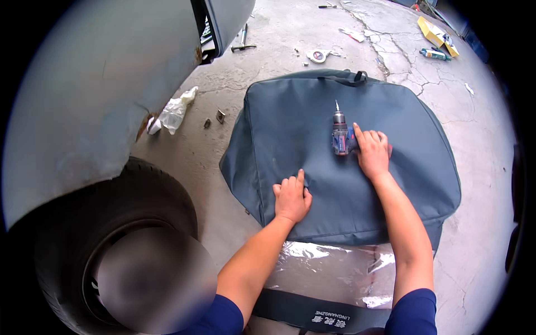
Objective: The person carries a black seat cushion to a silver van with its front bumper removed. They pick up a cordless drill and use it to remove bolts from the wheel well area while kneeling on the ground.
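Observation:
A large dark blue-grey fabric bag (312, 134) with piped seams is spread out in front of me. Over its upper middle, a cordless drill (340, 137) points away from me with a slim bit in its chuck. My right hand (373, 153) is closed around the drill's handle, index finger stretched along its side. Lower and to the left, my left hand (292, 198) rests at the bag, index finger pointing forward and the other fingers curled. Something small and dark shows between its thumb and index finger; I cannot make it out.
A tyre (173, 195) and rusty car panel (128, 72) stand left. Clear plastic sheet (335, 268) with a black band lies nearest me. Around the cracked concrete lie a hammer (243, 42), tape measure (318, 55), crumpled plastic bag (176, 111), yellow box (431, 32) and green tube (434, 54).

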{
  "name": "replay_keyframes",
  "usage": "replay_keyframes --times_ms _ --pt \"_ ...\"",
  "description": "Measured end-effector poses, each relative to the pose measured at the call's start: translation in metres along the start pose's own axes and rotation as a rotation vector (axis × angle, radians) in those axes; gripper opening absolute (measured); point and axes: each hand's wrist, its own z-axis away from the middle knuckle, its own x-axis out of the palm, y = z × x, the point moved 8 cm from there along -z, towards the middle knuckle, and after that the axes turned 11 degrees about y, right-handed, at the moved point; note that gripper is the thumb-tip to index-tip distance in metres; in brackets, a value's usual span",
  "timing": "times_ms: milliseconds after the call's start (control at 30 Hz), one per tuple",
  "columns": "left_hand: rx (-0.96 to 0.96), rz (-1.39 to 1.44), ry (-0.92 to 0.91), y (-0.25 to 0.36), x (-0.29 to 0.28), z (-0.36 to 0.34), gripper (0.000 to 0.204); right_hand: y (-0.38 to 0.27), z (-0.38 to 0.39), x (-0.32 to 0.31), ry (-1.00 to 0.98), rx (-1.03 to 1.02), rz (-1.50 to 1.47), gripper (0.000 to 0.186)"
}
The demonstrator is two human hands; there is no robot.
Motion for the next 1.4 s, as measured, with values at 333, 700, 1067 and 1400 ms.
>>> replay_keyframes --times_ms 333,700,1067,1400 --pt "-0.027 -0.001 -0.098 -0.014 0.011 -0.010 0.069 0.034 -0.047 0.080 0.136 -0.039 -0.261 0.070" --pt "-0.047 -0.050 -0.171 -0.017 0.020 -0.015 0.074 0.047 -0.063 0.084 0.130 0.004 -0.303 0.073" --pt "-0.135 0.028 0.034 -0.025 -0.015 -0.122 0.045 0.042 -0.060 0.083 0.118 -0.014 -0.269 0.070" --pt "-0.297 -0.066 0.138 -0.089 0.039 -0.140 0.040 0.037 -0.063 0.091 0.144 -0.038 -0.255 0.068"
